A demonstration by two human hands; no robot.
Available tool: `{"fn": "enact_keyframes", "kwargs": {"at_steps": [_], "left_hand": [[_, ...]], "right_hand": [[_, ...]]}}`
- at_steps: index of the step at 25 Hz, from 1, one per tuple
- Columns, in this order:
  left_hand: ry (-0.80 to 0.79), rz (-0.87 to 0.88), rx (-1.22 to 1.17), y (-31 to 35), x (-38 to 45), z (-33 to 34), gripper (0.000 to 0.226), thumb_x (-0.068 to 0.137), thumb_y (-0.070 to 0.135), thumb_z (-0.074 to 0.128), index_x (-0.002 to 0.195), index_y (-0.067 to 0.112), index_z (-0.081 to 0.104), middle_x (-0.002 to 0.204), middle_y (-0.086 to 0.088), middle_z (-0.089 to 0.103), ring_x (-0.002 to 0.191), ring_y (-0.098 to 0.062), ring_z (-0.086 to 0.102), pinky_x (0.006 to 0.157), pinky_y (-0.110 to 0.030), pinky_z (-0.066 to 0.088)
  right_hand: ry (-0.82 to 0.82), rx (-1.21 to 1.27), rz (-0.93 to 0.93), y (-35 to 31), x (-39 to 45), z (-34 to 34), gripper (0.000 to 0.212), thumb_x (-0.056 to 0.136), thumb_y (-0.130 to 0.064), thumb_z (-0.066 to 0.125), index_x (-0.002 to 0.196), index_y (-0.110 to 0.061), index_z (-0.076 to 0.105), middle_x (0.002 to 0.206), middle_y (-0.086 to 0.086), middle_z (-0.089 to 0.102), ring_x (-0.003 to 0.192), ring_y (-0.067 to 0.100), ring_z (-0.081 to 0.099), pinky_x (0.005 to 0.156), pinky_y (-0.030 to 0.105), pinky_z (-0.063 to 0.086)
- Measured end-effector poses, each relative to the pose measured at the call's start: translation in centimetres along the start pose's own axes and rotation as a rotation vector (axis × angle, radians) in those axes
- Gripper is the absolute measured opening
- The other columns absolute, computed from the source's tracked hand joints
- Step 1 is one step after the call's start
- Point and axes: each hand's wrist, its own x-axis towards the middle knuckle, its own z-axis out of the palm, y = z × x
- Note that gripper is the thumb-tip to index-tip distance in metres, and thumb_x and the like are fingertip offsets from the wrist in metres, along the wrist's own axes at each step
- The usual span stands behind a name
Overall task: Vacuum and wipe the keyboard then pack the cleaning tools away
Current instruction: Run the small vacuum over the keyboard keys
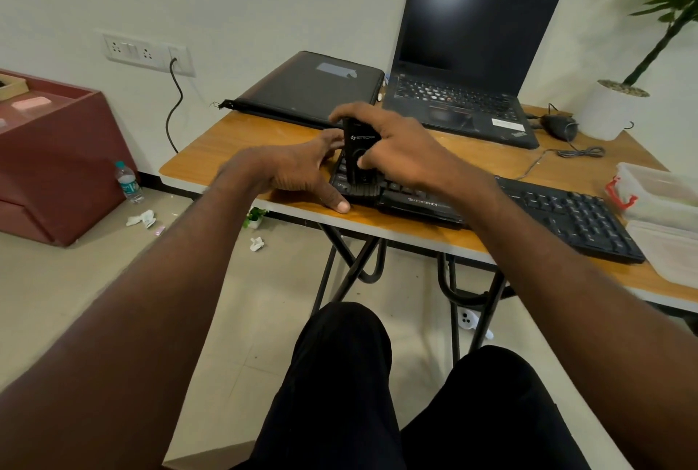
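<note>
Both forearms are bare to the frame edge, with no sleeves, watch, rings or bands showing on the left hand (298, 174) or right hand (400, 152). At six o'clock, two legs (340, 386) wear plain black trousers, smooth, without visible seams or markings.

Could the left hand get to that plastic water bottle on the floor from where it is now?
Probably not easily. The left hand rests on the table by the keyboard; the bottle stands below, past the table's left edge.

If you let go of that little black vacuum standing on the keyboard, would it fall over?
Probably. The vacuum is tall and narrow, standing on uneven keys of the keyboard. The right hand grips it upright. It looks stiff plastic, likely light.
</note>
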Motion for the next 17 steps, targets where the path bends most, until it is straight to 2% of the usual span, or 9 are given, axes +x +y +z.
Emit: {"fn": "enact_keyframes", "kwargs": {"at_steps": [3, 5, 7, 10, 13, 15, 17], "left_hand": [[0.006, -0.013, 0.014, -0.1, 0.0, -0.1, 0.146, 0.043, 0.053, 0.104, 0.160, 0.051, 0.015, 0.168, 0.005, 0.030, 0.154, -0.028, 0.028, 0.126, -0.058, 0.024], [-0.003, -0.034, 0.031, 0.2, -0.2, 0.0, 0.141, 0.043, 0.053, 0.103, 0.159, 0.044, 0.023, 0.163, 0.004, 0.037, 0.151, -0.028, 0.032, 0.125, -0.056, 0.027], [0.009, -0.041, 0.038, 0.5, -0.4, 0.0, 0.139, 0.048, 0.048, 0.100, 0.161, 0.041, 0.019, 0.167, 0.003, 0.030, 0.153, -0.028, 0.027, 0.127, -0.056, 0.024], [0.006, -0.005, 0.017, 0.6, -0.5, 0.0, 0.143, 0.051, 0.047, 0.101, 0.162, 0.049, 0.011, 0.172, 0.007, 0.022, 0.157, -0.027, 0.021, 0.128, -0.058, 0.021], [-0.002, -0.014, 0.005, 0.6, -0.5, 0.1, 0.146, 0.051, 0.044, 0.102, 0.163, 0.048, 0.008, 0.172, 0.006, 0.021, 0.158, -0.027, 0.020, 0.128, -0.056, 0.020], [0.001, -0.022, -0.003, 0.6, -0.6, 0.1, 0.147, 0.051, 0.043, 0.102, 0.163, 0.047, 0.008, 0.173, 0.005, 0.021, 0.158, -0.027, 0.021, 0.129, -0.054, 0.021], [-0.007, -0.021, 0.008, 0.5, -0.5, 0.0, 0.143, 0.050, 0.048, 0.103, 0.160, 0.051, 0.012, 0.170, 0.005, 0.026, 0.155, -0.028, 0.025, 0.127, -0.056, 0.024]], "right_hand": [[-0.043, 0.000, -0.049, -0.7, -0.1, -0.1, 0.070, 0.089, 0.003, 0.058, 0.143, -0.041, 0.049, 0.131, -0.007, 0.052, 0.103, 0.009, 0.057, 0.077, 0.024, 0.054], [-0.103, -0.007, -0.078, -0.9, -0.3, -0.1, 0.070, 0.090, 0.001, 0.060, 0.143, -0.043, 0.047, 0.130, -0.009, 0.050, 0.100, 0.008, 0.057, 0.070, 0.020, 0.052], [-0.153, -0.084, -0.040, -0.8, -0.1, -0.7, 0.067, 0.092, 0.000, 0.059, 0.142, -0.043, 0.047, 0.128, -0.006, 0.050, 0.099, 0.011, 0.058, 0.067, 0.021, 0.052], [-0.035, -0.083, -0.071, -0.2, -0.4, -0.9, 0.068, 0.093, -0.002, 0.060, 0.146, -0.042, 0.043, 0.127, -0.007, 0.049, 0.095, 0.006, 0.058, 0.065, 0.018, 0.053], [-0.057, -0.115, -0.049, 0.5, -0.6, -0.8, 0.066, 0.095, -0.007, 0.062, 0.145, -0.044, 0.042, 0.130, -0.005, 0.052, 0.093, 0.008, 0.060, 0.064, 0.018, 0.054], [-0.058, -0.208, -0.030, 0.3, -0.4, -1.1, 0.064, 0.094, -0.005, 0.060, 0.143, -0.043, 0.043, 0.129, -0.002, 0.053, 0.098, 0.013, 0.060, 0.069, 0.022, 0.054], [-0.017, -0.172, -0.103, 0.3, -0.6, -0.9, 0.066, 0.094, -0.003, 0.060, 0.145, -0.041, 0.042, 0.131, -0.002, 0.053, 0.108, 0.016, 0.058, 0.076, 0.025, 0.055]]}}
